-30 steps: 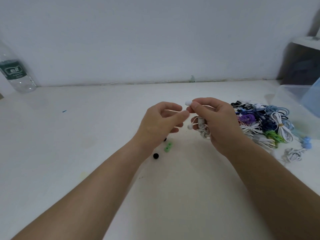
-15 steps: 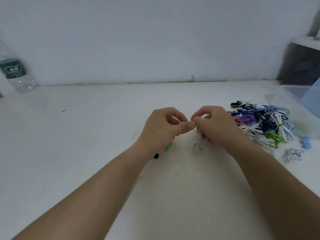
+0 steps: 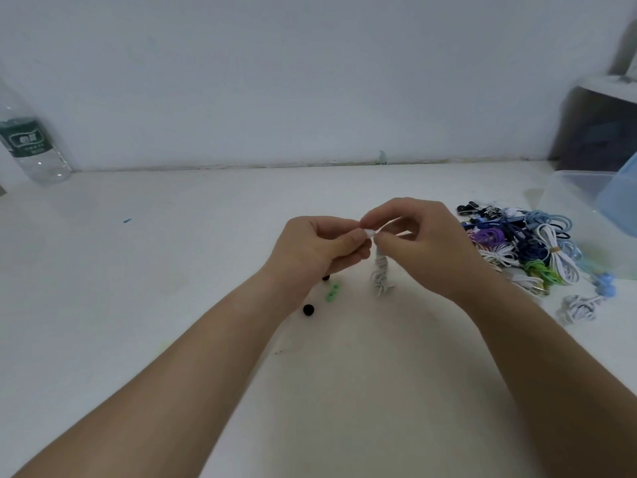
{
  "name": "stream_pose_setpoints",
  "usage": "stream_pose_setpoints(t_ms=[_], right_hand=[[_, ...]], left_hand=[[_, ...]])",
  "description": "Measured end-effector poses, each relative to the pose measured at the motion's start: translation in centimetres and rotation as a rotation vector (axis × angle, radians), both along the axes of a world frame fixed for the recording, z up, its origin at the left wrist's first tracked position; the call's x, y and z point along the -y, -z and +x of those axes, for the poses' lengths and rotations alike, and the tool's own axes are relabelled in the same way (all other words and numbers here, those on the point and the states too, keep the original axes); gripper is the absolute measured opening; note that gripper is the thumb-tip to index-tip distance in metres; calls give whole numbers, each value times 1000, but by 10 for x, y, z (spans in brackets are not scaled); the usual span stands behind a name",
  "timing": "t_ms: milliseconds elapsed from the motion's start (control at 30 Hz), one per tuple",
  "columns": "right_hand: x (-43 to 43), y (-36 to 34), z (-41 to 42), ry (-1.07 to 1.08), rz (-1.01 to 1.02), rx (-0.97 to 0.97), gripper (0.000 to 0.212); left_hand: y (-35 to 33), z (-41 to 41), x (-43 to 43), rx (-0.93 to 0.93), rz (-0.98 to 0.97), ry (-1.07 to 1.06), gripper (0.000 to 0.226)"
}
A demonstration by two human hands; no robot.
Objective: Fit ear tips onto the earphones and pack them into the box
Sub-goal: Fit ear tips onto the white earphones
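While both hands meet at the fingertips above the table (image 3: 172, 270), the left hand (image 3: 320, 248) has its fingers curled, thumb and forefinger pinching the small white bud end of the white earphone (image 3: 381, 274). The right hand (image 3: 424, 246) pinches the same end from the opposite side, its remaining fingers loosely curled. Whether the white piece between the fingertips is an ear tip or the bud itself cannot be told. The earphone's coiled cable hangs below the right hand's fingers; whether its lower end touches the table cannot be told.

Just below the left hand lie two black ear tips (image 3: 308, 309) and a pair of green ear tips (image 3: 332, 292), apart from one another. Beyond the right hand, on its outer side, sits a pile of earphones (image 3: 537, 250) in mixed colours, with a white coiled earphone set (image 3: 575, 308) and a blue earbud (image 3: 603, 288) near it. Past the pile stands the clear box (image 3: 572, 188), a blue lid (image 3: 620, 201) resting in it. Well beyond the left hand, against the wall, stands a water bottle (image 3: 27, 146).
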State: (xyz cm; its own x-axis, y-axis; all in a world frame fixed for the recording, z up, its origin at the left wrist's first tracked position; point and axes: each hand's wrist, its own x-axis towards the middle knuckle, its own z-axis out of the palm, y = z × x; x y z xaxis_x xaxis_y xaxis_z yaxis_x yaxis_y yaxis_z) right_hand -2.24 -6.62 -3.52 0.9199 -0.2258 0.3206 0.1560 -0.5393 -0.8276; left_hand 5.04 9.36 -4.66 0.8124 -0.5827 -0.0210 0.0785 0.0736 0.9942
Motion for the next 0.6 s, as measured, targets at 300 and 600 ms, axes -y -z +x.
stream_pose_setpoints(t_ms=[300, 600], right_hand=[[8, 8, 6, 67, -41, 45, 13], [9, 13, 8, 71, -79, -17, 11]], left_hand=[[-10, 12, -12, 312, 236, -134, 5], [-6, 19, -17, 803, 818, 94, 19]])
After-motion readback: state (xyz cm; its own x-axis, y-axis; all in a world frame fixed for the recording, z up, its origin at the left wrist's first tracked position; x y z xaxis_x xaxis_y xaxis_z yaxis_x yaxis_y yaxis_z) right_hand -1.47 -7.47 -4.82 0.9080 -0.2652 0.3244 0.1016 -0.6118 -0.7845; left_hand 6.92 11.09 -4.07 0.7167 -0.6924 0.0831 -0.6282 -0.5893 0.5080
